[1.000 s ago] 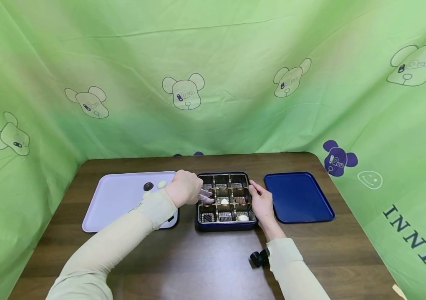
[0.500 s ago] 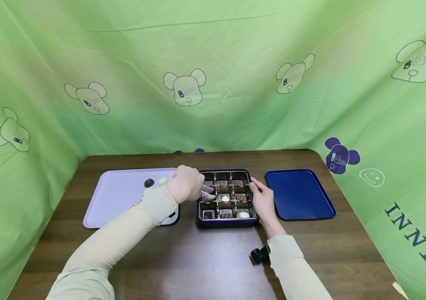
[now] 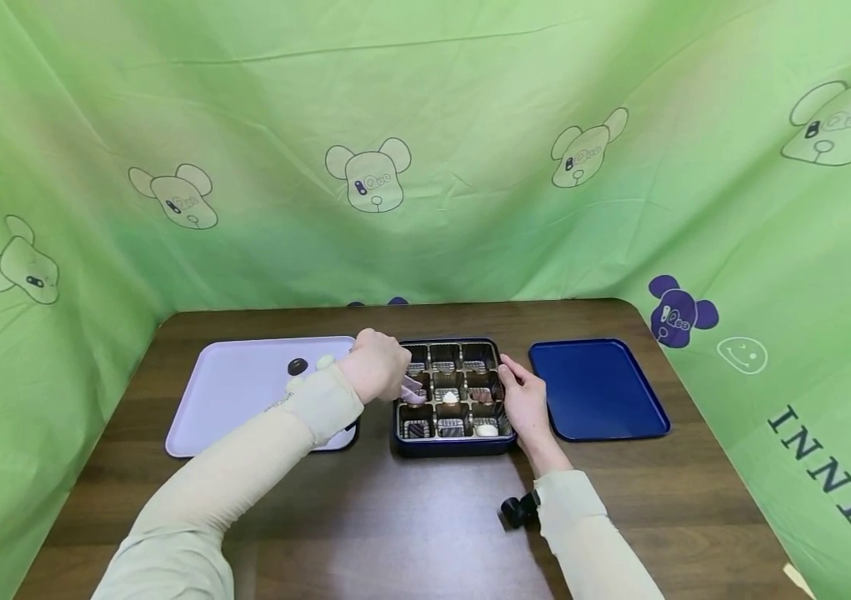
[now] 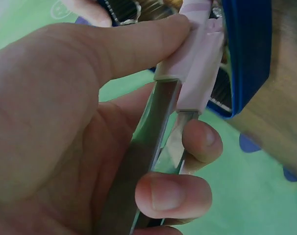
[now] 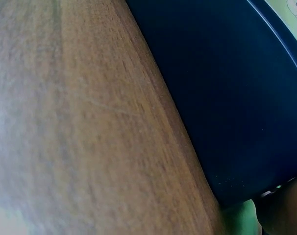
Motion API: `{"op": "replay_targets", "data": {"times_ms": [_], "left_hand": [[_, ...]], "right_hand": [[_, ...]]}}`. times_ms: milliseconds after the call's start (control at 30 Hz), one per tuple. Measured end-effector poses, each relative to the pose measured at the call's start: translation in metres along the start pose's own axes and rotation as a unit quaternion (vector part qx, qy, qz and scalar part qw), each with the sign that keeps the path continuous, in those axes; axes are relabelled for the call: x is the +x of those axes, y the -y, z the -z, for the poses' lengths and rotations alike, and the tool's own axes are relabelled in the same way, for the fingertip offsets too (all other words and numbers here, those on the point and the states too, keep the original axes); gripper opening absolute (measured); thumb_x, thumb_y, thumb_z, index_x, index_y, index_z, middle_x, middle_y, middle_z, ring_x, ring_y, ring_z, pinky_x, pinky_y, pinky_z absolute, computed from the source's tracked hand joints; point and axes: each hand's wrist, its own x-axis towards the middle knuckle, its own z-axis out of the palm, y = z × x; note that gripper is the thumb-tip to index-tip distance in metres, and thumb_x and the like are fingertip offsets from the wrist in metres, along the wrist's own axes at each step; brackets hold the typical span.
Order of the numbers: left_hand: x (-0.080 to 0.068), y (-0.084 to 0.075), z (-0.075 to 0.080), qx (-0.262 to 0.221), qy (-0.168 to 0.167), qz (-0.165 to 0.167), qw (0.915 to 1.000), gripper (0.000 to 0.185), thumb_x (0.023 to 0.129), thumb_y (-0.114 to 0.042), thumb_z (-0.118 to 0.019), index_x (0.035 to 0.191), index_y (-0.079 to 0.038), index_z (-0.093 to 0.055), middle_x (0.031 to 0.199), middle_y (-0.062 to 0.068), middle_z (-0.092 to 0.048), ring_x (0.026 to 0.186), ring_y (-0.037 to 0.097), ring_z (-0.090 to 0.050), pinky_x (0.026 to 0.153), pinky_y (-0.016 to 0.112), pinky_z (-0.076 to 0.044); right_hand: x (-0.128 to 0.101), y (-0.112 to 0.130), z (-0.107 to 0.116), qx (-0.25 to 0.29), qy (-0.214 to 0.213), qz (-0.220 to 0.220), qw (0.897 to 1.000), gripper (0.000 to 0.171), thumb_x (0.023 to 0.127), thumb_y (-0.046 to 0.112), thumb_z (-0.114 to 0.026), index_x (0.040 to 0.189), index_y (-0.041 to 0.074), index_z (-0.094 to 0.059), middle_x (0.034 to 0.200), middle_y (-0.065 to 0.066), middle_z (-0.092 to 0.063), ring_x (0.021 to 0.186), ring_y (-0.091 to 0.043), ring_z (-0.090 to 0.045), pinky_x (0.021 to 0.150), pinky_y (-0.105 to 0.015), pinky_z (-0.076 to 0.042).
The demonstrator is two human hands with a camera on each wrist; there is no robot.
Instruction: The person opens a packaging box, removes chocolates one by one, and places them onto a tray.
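The left hand (image 3: 374, 367) grips tongs (image 4: 187, 73), thumb on one arm and fingers curled under the other; their pink tips (image 3: 413, 390) point right and down into the left column, middle row, of the box (image 3: 451, 449). The box lies just right of this hand, so the left hand is nearer its left cells. The right hand (image 3: 526, 403) rests against the box's right edge, fingers loosely bent along it; whether it truly grips cannot be told. The box has nine cells in three rows; most hold a chocolate, exact count unclear. Two trays flank it: a lilac tray (image 3: 237, 408) bearing two or three pieces (image 3: 297, 366), and a blue tray (image 3: 596, 390).
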Motion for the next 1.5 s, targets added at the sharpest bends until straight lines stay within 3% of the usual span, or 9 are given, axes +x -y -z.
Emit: {"op": "replay_targets", "data": {"times_ms": [300,600,967,1267,1500], "left_hand": [[0.004,-0.013,-0.012,0.012,-0.008,0.002,0.9999,0.019,0.089,-0.025,-0.068,0.107,-0.024,-0.073,0.104,-0.001,-0.072,0.086,0.019,-0.065,0.063,0.04,-0.051],[0.005,-0.018,-0.012,-0.007,-0.014,0.004,0.9999,0.018,0.093,-0.027,-0.067,0.109,-0.023,-0.074,0.107,-0.001,-0.073,0.091,0.021,-0.068,0.063,0.041,-0.053],[0.007,-0.018,-0.015,-0.035,-0.012,0.002,0.9993,0.02,0.093,-0.024,-0.066,0.112,-0.024,-0.073,0.11,-0.002,-0.073,0.096,0.022,-0.068,0.065,0.041,-0.053],[0.005,-0.016,-0.017,-0.012,-0.024,-0.015,0.9995,0.015,0.092,-0.022,-0.065,0.104,-0.024,-0.074,0.103,-0.003,-0.073,0.088,0.018,-0.067,0.061,0.04,-0.051],[-0.003,-0.008,-0.014,-0.021,-0.038,-0.009,0.999,0.011,0.092,-0.022,-0.065,0.099,-0.025,-0.073,0.103,-0.002,-0.074,0.089,0.019,-0.069,0.07,0.041,-0.053]], "right_hand": [[0.001,0.001,-0.003,-0.016,-0.002,0.018,1.0,0.041,0.106,0.021,-0.054,0.142,0.003,-0.057,0.146,-0.019,-0.053,0.142,-0.031,-0.043,0.116,-0.042,-0.034],[0.002,0.001,-0.001,-0.014,0.0,0.008,1.0,0.042,0.106,0.024,-0.054,0.144,0.005,-0.055,0.149,-0.017,-0.051,0.144,-0.03,-0.04,0.116,-0.042,-0.034],[-0.002,0.002,0.003,-0.022,-0.003,0.007,1.0,0.042,0.107,0.022,-0.053,0.144,0.003,-0.054,0.149,-0.019,-0.051,0.144,-0.032,-0.039,0.117,-0.044,-0.032],[-0.001,-0.001,0.002,-0.022,-0.006,0.007,1.0,0.041,0.107,0.022,-0.053,0.143,0.004,-0.056,0.148,-0.018,-0.051,0.144,-0.032,-0.04,0.117,-0.044,-0.032],[-0.001,0.0,0.001,-0.025,-0.004,0.01,1.0,0.041,0.107,0.023,-0.053,0.143,0.004,-0.056,0.148,-0.019,-0.051,0.144,-0.032,-0.04,0.117,-0.044,-0.032]]}}
